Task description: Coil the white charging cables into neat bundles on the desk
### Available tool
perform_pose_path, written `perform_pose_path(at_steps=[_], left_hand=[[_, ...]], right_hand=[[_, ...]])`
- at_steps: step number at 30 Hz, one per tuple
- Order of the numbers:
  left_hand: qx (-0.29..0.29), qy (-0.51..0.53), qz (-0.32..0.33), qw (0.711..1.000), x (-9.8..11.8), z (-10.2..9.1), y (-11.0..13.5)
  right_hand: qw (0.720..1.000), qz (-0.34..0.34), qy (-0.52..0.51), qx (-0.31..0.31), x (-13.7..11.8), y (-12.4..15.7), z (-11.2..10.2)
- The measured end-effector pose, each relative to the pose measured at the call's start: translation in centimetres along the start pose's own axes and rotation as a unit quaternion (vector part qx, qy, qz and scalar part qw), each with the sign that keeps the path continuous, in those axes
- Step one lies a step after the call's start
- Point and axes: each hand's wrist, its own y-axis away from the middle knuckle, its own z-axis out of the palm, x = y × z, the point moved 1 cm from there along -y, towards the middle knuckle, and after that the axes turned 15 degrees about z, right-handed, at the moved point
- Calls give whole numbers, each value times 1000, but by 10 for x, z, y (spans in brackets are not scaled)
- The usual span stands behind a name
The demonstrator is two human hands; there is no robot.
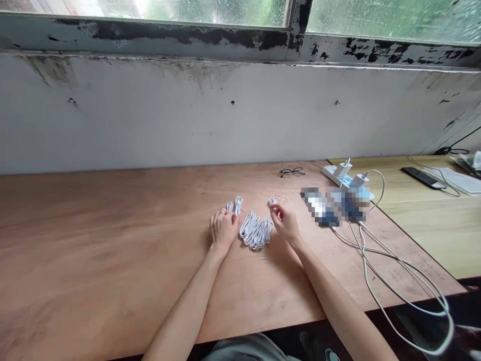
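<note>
A pile of coiled white cables lies on the brown wooden table between my two hands. My left hand rests palm down just left of the pile, fingers stretched toward two small cable bundles. To the right of the pile, my right hand has its fingers pinched on a small white cable end or tie. A short white twist tie lies loose near the pile's front.
A pair of glasses lies farther back. A white power strip with chargers feeds long white cords that trail off the table's right edge. A blurred patch covers two devices. A lighter desk holds a phone.
</note>
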Motion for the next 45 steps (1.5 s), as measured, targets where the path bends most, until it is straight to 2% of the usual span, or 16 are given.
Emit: perform_pose_path(at_steps=[5,8,9,11,13,14,16,19,22,26,28,32,36,41,45], left_hand=[[78,123,-58,988,-6,0,4],[145,242,-75,956,-7,-2,6],[163,300,-77,937,-6,-3,6],[179,434,-83,879,0,-5,7],[161,551,-115,811,8,-7,9],[153,586,-126,786,13,-8,10],[151,630,-142,749,22,-9,12],[145,658,-153,723,31,-7,15],[128,666,-145,721,33,-3,16],[102,661,-115,734,32,2,16],[95,652,-100,745,32,4,16],[80,631,-65,769,31,8,18],[67,613,-35,786,31,12,21],[77,597,-35,798,31,9,21],[89,597,-49,795,31,4,20]], right_hand=[[999,-12,-39,-13,-5,5,3],[997,-8,-71,-28,-8,7,5],[996,-3,-86,-37,-8,8,6],[990,14,-125,-60,-9,8,8],[981,34,-169,-88,-10,8,9],[975,44,-191,-107,-10,8,10],[958,62,-233,-153,-13,8,11],[926,88,-291,-222,-17,10,12],[901,114,-332,-257,-18,11,14],[868,154,-369,-296,-15,11,16],[831,184,-400,-341,-14,10,16],[728,255,-457,-443,-12,8,13],[664,321,-476,-479,-9,4,8],[619,325,-481,-529,-8,3,4],[606,303,-488,-551,-9,5,4]])
